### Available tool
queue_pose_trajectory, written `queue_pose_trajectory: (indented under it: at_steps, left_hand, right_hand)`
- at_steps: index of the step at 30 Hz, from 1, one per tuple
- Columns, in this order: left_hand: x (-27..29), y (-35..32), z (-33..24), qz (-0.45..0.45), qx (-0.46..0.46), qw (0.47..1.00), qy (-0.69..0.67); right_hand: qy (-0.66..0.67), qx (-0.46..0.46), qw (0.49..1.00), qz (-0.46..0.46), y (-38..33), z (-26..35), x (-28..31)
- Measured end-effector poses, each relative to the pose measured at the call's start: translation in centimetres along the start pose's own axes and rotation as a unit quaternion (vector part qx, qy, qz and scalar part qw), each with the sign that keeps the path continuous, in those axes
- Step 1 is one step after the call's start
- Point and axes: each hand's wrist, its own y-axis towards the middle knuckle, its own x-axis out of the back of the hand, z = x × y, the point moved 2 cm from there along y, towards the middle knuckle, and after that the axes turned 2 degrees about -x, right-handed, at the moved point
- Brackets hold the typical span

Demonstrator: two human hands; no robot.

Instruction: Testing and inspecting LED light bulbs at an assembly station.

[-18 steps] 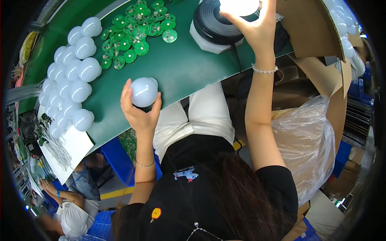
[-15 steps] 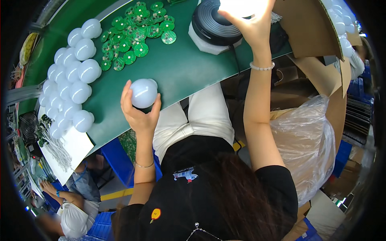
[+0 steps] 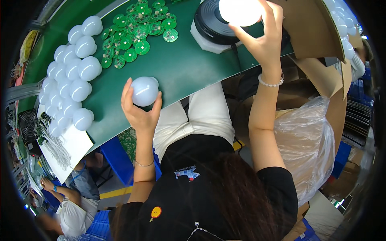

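A glowing globe bulb is in the right hand, near the upper edge of the view, over the far side of a black ridged disc. This hand's grip is closed around the bulb's near right side, thumb below and fingers curled along the right; whether bulb and disc touch, I cannot tell. The left hand holds an unlit white globe over the near edge of the green bench, its grip cupped with fingers at the left and thumb at the right. A second pale rounded shape shows just behind that globe, and whether it is part of it is unclear.

The disc sits on a white angular block, with a black cord running down from it. To the left of the block, a loose pile of round green circuit boards lies on the bench, some overlapping. Farther left stands a close-packed cluster of white globes, beside a white sheet with pale wires on it. At the right are a cardboard box and, nearer the person, a crumpled clear plastic bag. A co-worker in a white top is at lower left.
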Motion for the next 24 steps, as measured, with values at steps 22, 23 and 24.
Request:
queue_pose_trajectory:
  at_steps: [22, 23, 24]
  left_hand:
    - [0.2, -0.1, 0.0, 0.013, 0.012, 1.000, 0.000]
    - [0.2, 0.0, 0.1, 0.004, 0.005, 1.000, 0.003]
    - [0.1, 0.0, 0.0, 0.005, 0.004, 1.000, 0.002]
  right_hand:
    - [-0.209, -0.135, 0.965, 0.087, -1.1, 2.4, 3.1]
    - [-0.211, -0.117, 0.966, 0.088, -1.1, 2.6, 3.1]
    - [-0.214, -0.101, 0.968, 0.087, -1.2, 2.7, 3.2]
